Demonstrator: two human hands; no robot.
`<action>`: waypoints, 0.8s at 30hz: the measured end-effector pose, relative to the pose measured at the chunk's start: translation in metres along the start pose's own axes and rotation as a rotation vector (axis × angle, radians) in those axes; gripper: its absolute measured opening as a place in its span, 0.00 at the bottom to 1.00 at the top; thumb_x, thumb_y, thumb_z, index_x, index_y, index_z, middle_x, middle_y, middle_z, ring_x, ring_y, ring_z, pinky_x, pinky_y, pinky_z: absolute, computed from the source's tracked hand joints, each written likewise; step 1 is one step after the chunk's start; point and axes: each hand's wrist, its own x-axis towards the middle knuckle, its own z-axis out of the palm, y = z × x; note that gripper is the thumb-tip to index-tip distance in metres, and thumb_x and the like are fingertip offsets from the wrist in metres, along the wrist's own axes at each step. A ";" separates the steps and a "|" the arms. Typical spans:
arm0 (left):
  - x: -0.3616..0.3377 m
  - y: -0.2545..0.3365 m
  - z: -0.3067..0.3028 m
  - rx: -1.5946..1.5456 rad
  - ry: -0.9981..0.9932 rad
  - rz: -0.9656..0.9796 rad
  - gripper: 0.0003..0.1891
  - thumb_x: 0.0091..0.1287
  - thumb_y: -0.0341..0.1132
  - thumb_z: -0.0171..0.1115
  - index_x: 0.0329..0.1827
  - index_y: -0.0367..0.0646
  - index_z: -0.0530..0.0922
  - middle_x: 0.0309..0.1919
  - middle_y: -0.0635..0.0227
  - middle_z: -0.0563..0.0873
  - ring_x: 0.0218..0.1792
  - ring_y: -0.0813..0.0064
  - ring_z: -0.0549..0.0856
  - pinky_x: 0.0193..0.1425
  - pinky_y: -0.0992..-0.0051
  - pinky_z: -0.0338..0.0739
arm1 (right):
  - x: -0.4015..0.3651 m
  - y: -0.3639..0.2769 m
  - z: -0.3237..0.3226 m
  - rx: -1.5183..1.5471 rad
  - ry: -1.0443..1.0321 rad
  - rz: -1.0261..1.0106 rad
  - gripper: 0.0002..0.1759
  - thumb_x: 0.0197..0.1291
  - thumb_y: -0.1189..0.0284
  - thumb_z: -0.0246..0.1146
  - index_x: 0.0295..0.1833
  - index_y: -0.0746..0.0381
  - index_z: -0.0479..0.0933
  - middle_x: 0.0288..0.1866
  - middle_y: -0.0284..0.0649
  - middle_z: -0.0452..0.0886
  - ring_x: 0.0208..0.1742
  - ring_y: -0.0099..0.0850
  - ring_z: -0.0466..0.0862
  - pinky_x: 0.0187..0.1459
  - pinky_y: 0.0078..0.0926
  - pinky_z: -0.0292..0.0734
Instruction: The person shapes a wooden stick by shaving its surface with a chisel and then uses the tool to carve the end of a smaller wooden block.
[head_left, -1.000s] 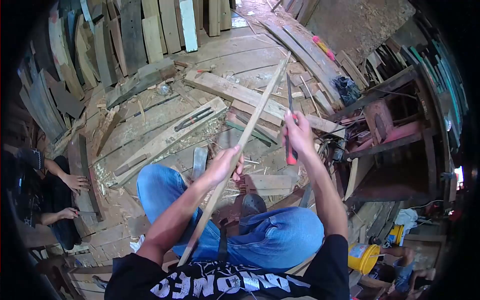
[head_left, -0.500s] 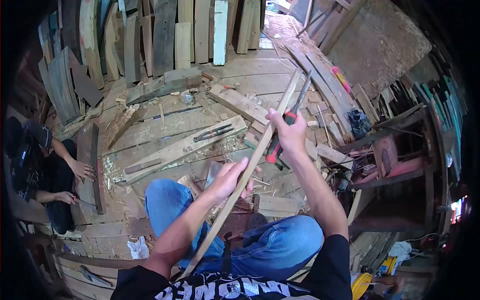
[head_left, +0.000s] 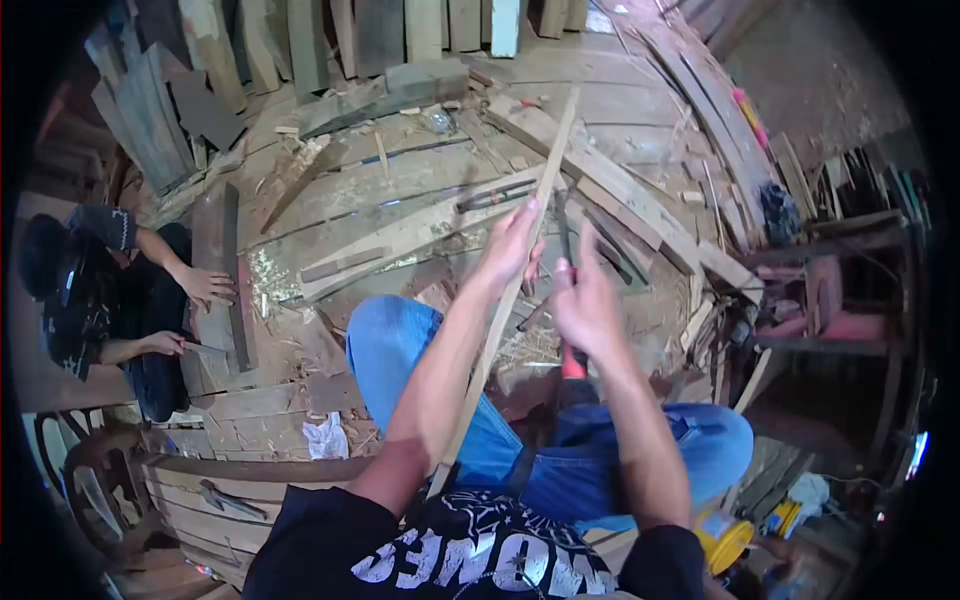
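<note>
A long, narrow wooden strip (head_left: 490, 350) slants from my lap up and away from me. My left hand (head_left: 510, 245) is closed around its upper middle. Just to the right, my right hand (head_left: 588, 305) grips a long-bladed hand tool (head_left: 573, 362) with a red and black handle; its dark, narrow shaft points away from me beside the strip. Motion blur hides whether it is a file or a chisel. Beyond my left hand, a tool with two long handles (head_left: 495, 196), like pincers, lies on a pale board (head_left: 400, 240).
At left, a co-worker's hand (head_left: 205, 287) rests on a dark plank (head_left: 215, 230); the other holds a thin tool (head_left: 205, 349). A thick beam (head_left: 620, 190) lies ahead among shavings. A white cloth (head_left: 325, 437) and yellow bucket (head_left: 725, 540) are near me.
My view has shifted, so the surroundings sit further right. The strip's far end stands more upright. My right hand has drawn the tool back towards me, and my left hand is further up the strip.
</note>
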 end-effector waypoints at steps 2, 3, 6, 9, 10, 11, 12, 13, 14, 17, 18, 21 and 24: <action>0.005 -0.004 -0.003 -0.032 -0.040 0.059 0.26 0.76 0.54 0.44 0.70 0.50 0.66 0.16 0.73 0.69 0.11 0.81 0.68 0.17 0.78 0.68 | -0.016 0.015 0.033 0.090 -0.025 0.034 0.31 0.70 0.69 0.49 0.77 0.61 0.54 0.29 0.49 0.80 0.28 0.37 0.82 0.37 0.38 0.78; 0.007 -0.006 -0.004 -0.057 -0.045 0.052 0.26 0.76 0.54 0.44 0.72 0.51 0.65 0.16 0.72 0.70 0.11 0.80 0.68 0.17 0.77 0.68 | -0.025 0.016 0.041 0.078 -0.030 0.050 0.31 0.70 0.69 0.49 0.77 0.61 0.54 0.29 0.49 0.80 0.28 0.37 0.82 0.37 0.38 0.78; 0.008 -0.007 -0.013 -0.088 -0.062 0.049 0.27 0.77 0.54 0.44 0.73 0.52 0.63 0.16 0.71 0.70 0.11 0.80 0.68 0.17 0.76 0.69 | -0.036 0.016 0.049 0.121 0.094 0.018 0.29 0.70 0.71 0.47 0.76 0.61 0.56 0.26 0.43 0.78 0.23 0.29 0.79 0.31 0.34 0.77; 0.004 -0.004 -0.017 -0.078 -0.070 0.039 0.27 0.77 0.53 0.43 0.76 0.54 0.60 0.16 0.71 0.69 0.11 0.79 0.67 0.17 0.75 0.69 | -0.041 0.007 0.047 0.180 0.069 0.009 0.29 0.71 0.71 0.46 0.76 0.60 0.56 0.23 0.38 0.77 0.18 0.25 0.77 0.24 0.29 0.75; 0.002 -0.001 -0.016 -0.066 -0.065 0.055 0.28 0.77 0.53 0.43 0.76 0.55 0.59 0.16 0.71 0.69 0.11 0.79 0.67 0.18 0.75 0.69 | -0.040 0.004 0.047 0.180 0.065 0.007 0.29 0.71 0.71 0.46 0.76 0.60 0.56 0.23 0.38 0.77 0.18 0.25 0.77 0.24 0.29 0.75; 0.000 0.000 -0.015 -0.068 -0.046 0.044 0.27 0.77 0.52 0.43 0.76 0.56 0.60 0.16 0.72 0.69 0.12 0.80 0.67 0.17 0.76 0.68 | -0.040 0.001 0.046 0.161 0.066 0.008 0.28 0.71 0.72 0.46 0.76 0.61 0.57 0.22 0.38 0.77 0.18 0.25 0.78 0.24 0.29 0.76; 0.001 -0.001 -0.016 -0.072 -0.041 0.047 0.27 0.77 0.52 0.43 0.76 0.56 0.60 0.16 0.72 0.69 0.12 0.80 0.67 0.17 0.76 0.68 | -0.039 -0.003 0.045 0.142 0.068 0.007 0.28 0.71 0.72 0.46 0.76 0.61 0.58 0.20 0.38 0.76 0.19 0.25 0.79 0.25 0.29 0.77; 0.004 -0.005 -0.017 -0.084 -0.053 0.072 0.26 0.77 0.51 0.44 0.76 0.56 0.61 0.16 0.73 0.69 0.12 0.81 0.67 0.17 0.77 0.68 | -0.039 -0.009 0.043 0.110 0.056 0.014 0.28 0.70 0.72 0.48 0.75 0.62 0.59 0.22 0.44 0.79 0.22 0.32 0.83 0.28 0.33 0.78; 0.006 -0.007 -0.017 -0.094 -0.067 0.095 0.26 0.77 0.51 0.44 0.75 0.56 0.62 0.17 0.74 0.69 0.13 0.82 0.67 0.17 0.78 0.67 | -0.039 -0.012 0.043 0.109 0.052 0.011 0.28 0.70 0.72 0.48 0.75 0.62 0.59 0.22 0.44 0.79 0.22 0.32 0.83 0.28 0.33 0.78; 0.003 -0.005 -0.014 -0.072 -0.025 0.113 0.24 0.78 0.50 0.45 0.74 0.55 0.65 0.19 0.76 0.69 0.16 0.84 0.67 0.16 0.81 0.64 | -0.040 -0.019 0.044 -0.005 0.082 -0.072 0.27 0.69 0.73 0.51 0.73 0.65 0.61 0.28 0.59 0.81 0.30 0.51 0.85 0.33 0.41 0.77; 0.001 -0.003 -0.013 -0.066 -0.017 0.102 0.24 0.78 0.49 0.45 0.74 0.53 0.65 0.20 0.78 0.69 0.18 0.86 0.68 0.15 0.83 0.63 | -0.040 -0.021 0.042 -0.005 0.081 -0.071 0.27 0.69 0.73 0.51 0.73 0.65 0.61 0.28 0.59 0.81 0.30 0.51 0.85 0.33 0.41 0.77; -0.001 -0.001 -0.012 -0.052 -0.032 0.093 0.24 0.78 0.50 0.44 0.73 0.53 0.65 0.21 0.79 0.69 0.19 0.86 0.68 0.15 0.83 0.63 | -0.041 -0.024 0.039 -0.021 0.057 -0.033 0.27 0.68 0.74 0.51 0.73 0.65 0.61 0.27 0.59 0.81 0.30 0.51 0.85 0.32 0.42 0.77; 0.001 -0.004 -0.010 -0.028 -0.027 0.118 0.24 0.78 0.50 0.44 0.73 0.53 0.66 0.21 0.79 0.69 0.18 0.86 0.68 0.15 0.83 0.63 | -0.041 -0.022 0.037 -0.029 0.054 -0.029 0.27 0.68 0.74 0.52 0.72 0.66 0.61 0.27 0.60 0.80 0.29 0.53 0.85 0.32 0.43 0.77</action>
